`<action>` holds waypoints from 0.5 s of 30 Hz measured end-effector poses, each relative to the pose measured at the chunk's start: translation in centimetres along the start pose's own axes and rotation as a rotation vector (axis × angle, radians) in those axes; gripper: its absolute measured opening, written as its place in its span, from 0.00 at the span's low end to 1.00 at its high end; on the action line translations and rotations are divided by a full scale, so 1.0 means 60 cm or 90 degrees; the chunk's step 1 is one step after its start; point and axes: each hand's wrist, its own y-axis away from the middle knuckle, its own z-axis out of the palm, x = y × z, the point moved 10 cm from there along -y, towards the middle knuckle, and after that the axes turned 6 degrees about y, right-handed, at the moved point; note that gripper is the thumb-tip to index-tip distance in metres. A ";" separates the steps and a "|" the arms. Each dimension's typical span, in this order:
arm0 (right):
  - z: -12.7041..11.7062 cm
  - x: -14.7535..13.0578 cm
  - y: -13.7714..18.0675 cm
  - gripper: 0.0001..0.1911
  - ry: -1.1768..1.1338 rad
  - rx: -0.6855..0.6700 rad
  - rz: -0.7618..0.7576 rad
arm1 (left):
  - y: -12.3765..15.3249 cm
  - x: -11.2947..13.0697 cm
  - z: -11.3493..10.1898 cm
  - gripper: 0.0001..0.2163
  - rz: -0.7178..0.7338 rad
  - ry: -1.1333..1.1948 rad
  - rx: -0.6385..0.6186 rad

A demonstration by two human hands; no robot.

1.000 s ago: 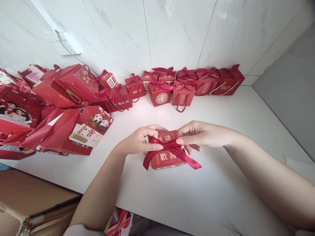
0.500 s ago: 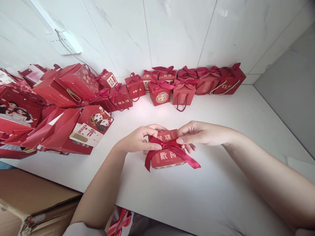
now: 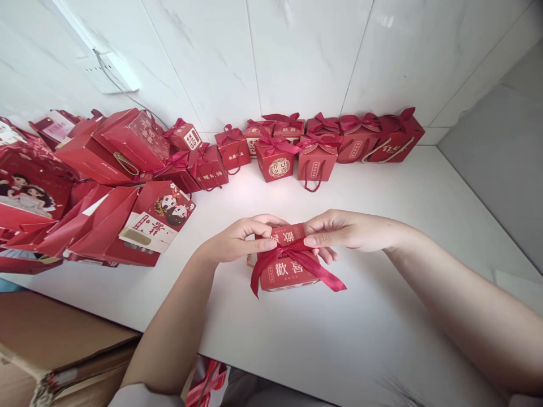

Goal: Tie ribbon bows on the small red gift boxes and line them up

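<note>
In front of me on the white table stands a small red gift box (image 3: 283,274) with pale characters printed on top. A dark red ribbon (image 3: 324,272) is tied across it, its two tails hanging over the near side. My left hand (image 3: 250,237) pinches the ribbon near the knot from the left, thumb against fingers. From the right, my right hand (image 3: 335,233) pinches the other side of the ribbon bow between thumb and forefinger. Its remaining fingers curl beside the box's right side. A bit of twisted cord handle shows at the box's left edge.
Several finished-looking red boxes with bows (image 3: 317,161) line the tiled wall. Larger red bags and boxes (image 3: 106,220) crowd the left side. A cardboard box (image 3: 63,339) sits below the table's left edge (image 3: 106,316). A wall socket with a cable (image 3: 111,73) is above.
My left thumb has shifted slightly up and left along the ribbon near the knot. My right hand and the gift box are nearly unchanged.
</note>
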 end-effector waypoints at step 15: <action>0.005 0.000 0.007 0.17 0.051 -0.018 0.006 | 0.005 0.013 -0.003 0.13 0.020 -0.046 0.003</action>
